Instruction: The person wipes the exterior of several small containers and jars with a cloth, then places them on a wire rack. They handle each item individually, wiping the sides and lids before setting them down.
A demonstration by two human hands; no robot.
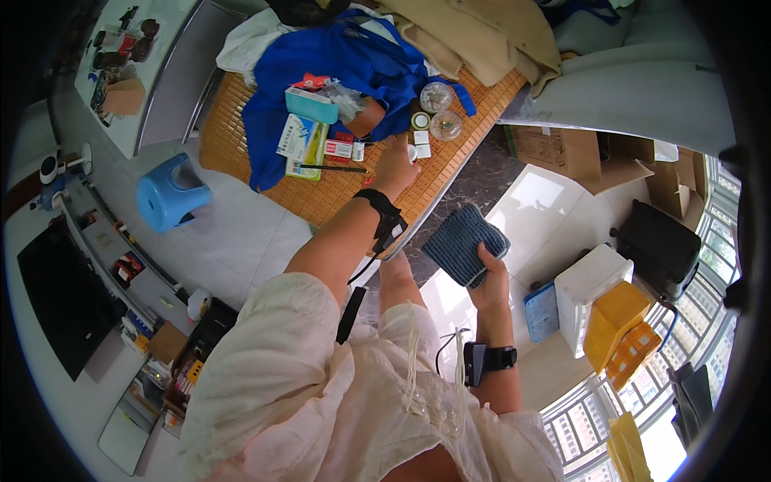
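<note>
My right hand [493, 280] grips a folded blue-grey knitted piece [461, 244], with the thumb on top. It hangs over the floor beside the table. My left hand [397, 165] is over the woven bamboo mat [283, 196], its fingertips partly hidden. A small round white item [412, 152] is right at its fingers; whether they hold it is unclear. Two little white boxes [422, 144], a roll of tape [420, 120] and two clear round tubs [446, 125] lie just past it. Left of the hand are a dark pen [334, 169] and a red-and-white box [339, 148].
A blue cloth [337, 60] spreads over the mat beneath a teal box [311, 105], packets and a brown item [365, 117]. A tan coat [482, 36] lies behind. On the floor stand a blue stool [171, 193], cardboard boxes [560, 153], a black suitcase [656, 250] and a white box [590, 295].
</note>
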